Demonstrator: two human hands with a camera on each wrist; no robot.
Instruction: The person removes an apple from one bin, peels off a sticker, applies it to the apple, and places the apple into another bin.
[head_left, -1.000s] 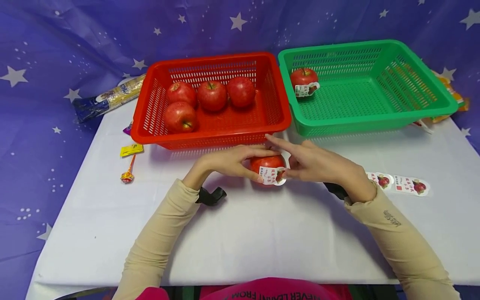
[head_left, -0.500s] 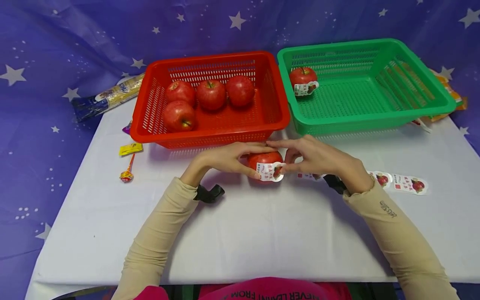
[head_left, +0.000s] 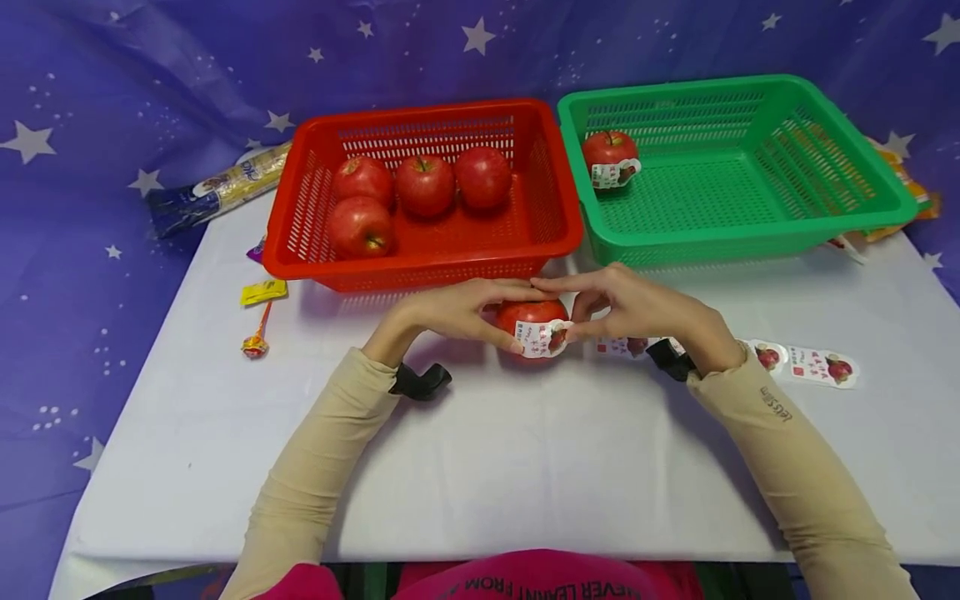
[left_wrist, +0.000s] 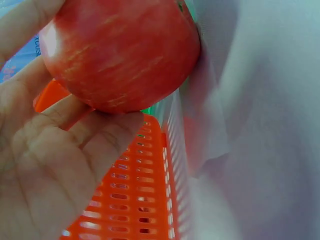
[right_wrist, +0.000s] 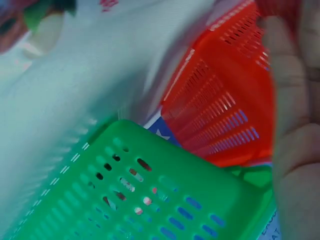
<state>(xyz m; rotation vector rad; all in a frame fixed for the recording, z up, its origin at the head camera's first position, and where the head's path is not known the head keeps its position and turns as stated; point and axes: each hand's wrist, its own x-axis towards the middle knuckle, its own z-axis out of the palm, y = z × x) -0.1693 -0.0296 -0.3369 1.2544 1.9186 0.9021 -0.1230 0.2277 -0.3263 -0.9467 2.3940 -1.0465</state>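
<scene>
A red apple point(head_left: 531, 311) sits on the white tablecloth in front of the red basket, a white printed sticker label point(head_left: 536, 340) across its near side. My left hand point(head_left: 461, 315) grips the apple from the left, thumb on the label's left end and fingers over the top. In the left wrist view the fingers curve round the apple point(left_wrist: 125, 55). My right hand point(head_left: 637, 312) pinches the label's right end, thumb in front; its index finger reaches over the apple to the left fingertips. In the right wrist view, part of the right hand point(right_wrist: 300, 135) shows at the right edge.
Several apples lie in the red basket point(head_left: 450, 268). One labelled apple point(head_left: 609, 148) stands in the green basket point(head_left: 750, 237). More labels point(head_left: 821, 367) lie on the tablecloth at right. A lollipop point(head_left: 255, 343), a yellow packet point(head_left: 264, 292) and a long bag point(head_left: 225, 185) are at left.
The right index finger has come down from pointing at the red basket to the left fingertips over the apple. The left hand keeps its hold on the apple.
</scene>
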